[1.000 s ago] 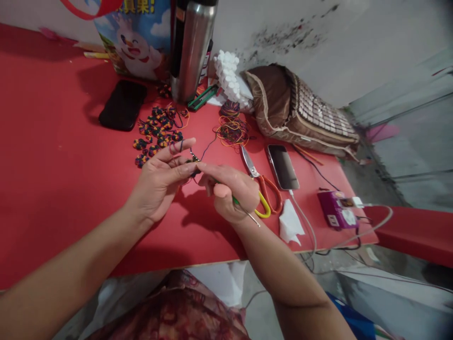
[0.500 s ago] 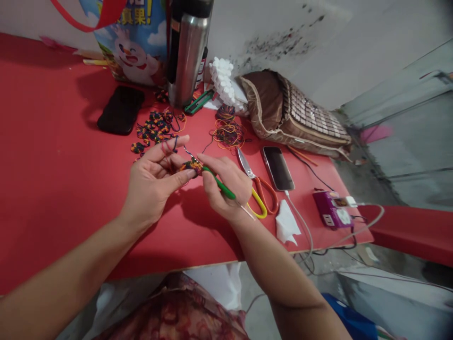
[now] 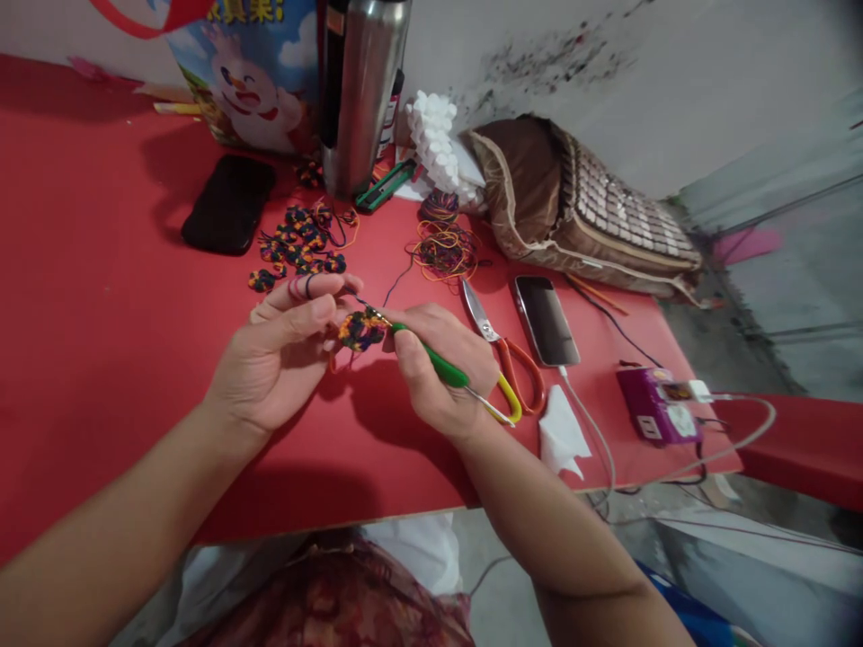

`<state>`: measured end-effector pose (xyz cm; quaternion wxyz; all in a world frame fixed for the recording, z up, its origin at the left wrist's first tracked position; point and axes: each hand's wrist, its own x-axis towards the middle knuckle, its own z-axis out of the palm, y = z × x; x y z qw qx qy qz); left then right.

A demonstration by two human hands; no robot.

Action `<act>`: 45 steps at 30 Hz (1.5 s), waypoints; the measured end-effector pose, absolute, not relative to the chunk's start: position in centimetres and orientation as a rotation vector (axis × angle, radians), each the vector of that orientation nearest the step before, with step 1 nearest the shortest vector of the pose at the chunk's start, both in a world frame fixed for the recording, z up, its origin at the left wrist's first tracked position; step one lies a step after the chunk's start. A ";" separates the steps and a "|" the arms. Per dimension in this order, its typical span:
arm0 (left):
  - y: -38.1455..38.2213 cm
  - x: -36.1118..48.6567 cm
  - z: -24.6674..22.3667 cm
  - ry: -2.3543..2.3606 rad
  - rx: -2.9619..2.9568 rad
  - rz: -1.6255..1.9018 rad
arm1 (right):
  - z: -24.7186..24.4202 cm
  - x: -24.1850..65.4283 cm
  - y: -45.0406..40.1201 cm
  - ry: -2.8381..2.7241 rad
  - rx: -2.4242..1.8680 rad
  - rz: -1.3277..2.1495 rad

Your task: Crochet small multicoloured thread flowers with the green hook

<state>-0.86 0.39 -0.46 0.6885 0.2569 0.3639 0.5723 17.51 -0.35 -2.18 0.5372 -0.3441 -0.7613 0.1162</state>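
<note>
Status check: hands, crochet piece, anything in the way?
Right hand grips green crochet hook. Left hand, yarn looped round finger. Crochet piece at hook's tip. Scissors beside right hand, apart from piece.

The crochet hook (image 3: 438,364) has a thick green handle and a slim silver shaft; it slants in the right hand (image 3: 449,368), its bare tail end pointing toward the near edge of the red table (image 3: 108,386). Its front end meets the upper edge of a small round crocheted piece (image 3: 364,331), scalloped, in orange, dark green and purple. The piece hangs above the tabletop, just beside the fingers of the left hand (image 3: 283,346). Yarn (image 3: 310,288) circles a left finger in pink and dark bands. A loose orange-and-purple yarn tangle (image 3: 445,250) lies toward the table's far edge, trailing one dark strand.
</note>
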 end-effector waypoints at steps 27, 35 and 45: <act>0.9 -0.9 -1.2 0.650 0.768 1.272 | -2.2 17.7 -0.6 -1.850 -0.686 0.230; 0.5 -0.8 -1.7 0.808 0.906 1.326 | -2.2 17.9 -0.2 -1.840 -0.722 0.203; 1.2 -0.9 -2.6 0.899 0.974 1.390 | -1.9 17.9 -0.5 -1.821 -0.678 0.168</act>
